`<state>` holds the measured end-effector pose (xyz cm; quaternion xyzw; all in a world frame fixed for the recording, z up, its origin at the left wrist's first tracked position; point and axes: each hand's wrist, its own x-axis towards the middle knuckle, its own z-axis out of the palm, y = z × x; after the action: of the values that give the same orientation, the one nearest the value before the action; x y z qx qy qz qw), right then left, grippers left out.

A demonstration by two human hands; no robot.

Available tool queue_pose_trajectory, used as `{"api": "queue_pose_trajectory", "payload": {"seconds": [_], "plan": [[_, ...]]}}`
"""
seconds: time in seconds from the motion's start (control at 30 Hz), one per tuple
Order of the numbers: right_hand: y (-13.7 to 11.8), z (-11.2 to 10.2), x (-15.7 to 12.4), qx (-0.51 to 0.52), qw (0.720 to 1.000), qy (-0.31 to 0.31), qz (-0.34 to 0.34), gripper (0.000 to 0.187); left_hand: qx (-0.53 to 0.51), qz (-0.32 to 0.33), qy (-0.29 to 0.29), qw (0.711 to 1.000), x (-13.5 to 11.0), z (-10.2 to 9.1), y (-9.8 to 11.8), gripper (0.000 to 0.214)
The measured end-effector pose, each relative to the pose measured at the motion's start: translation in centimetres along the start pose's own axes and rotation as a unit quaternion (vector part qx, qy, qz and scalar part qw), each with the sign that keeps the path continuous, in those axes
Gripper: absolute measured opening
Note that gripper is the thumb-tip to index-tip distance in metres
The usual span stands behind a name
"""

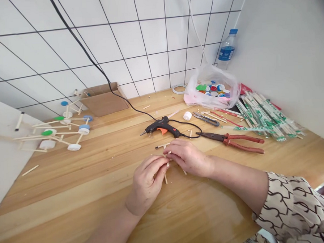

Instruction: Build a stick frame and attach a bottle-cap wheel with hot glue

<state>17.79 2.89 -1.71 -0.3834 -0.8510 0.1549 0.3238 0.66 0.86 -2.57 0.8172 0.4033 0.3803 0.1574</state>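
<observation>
My left hand (147,182) and my right hand (187,157) meet at the middle of the wooden table (73,198). Both pinch short wooden sticks (166,161) between curled fingers, pressing them together just above the tabletop. A black and orange glue gun (161,127) lies a little beyond my hands, its cable running up the tiled wall. Red-handled pliers (233,139) lie to the right of my right hand.
Stick-and-bottle-cap models (61,130) stand at the left beside a cardboard box (102,99). At the back right are a plastic bag of coloured caps (213,88), a water bottle (227,50), scissors (205,118), a tape roll (178,88) and wrapped chopsticks (265,118).
</observation>
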Motion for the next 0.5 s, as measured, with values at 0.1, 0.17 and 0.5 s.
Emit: {"api": "queue_pose_trajectory", "payload": {"seconds": [0.1, 0.17, 0.5], "plan": [[0.00, -0.01, 0.15, -0.009, 1.000, -0.003, -0.009, 0.017, -0.010, -0.003, 0.006, 1.000, 0.04, 0.06, 0.01, 0.016], [-0.01, -0.03, 0.25, -0.012, 1.000, -0.008, -0.010, 0.017, -0.023, -0.003, 0.010, 1.000, 0.07, 0.11, 0.02, 0.016], [-0.07, -0.03, 0.21, -0.029, 0.998, -0.046, -0.031, 0.019, -0.032, 0.024, 0.018, 0.999, 0.10, 0.42, -0.26, 0.016]]}}
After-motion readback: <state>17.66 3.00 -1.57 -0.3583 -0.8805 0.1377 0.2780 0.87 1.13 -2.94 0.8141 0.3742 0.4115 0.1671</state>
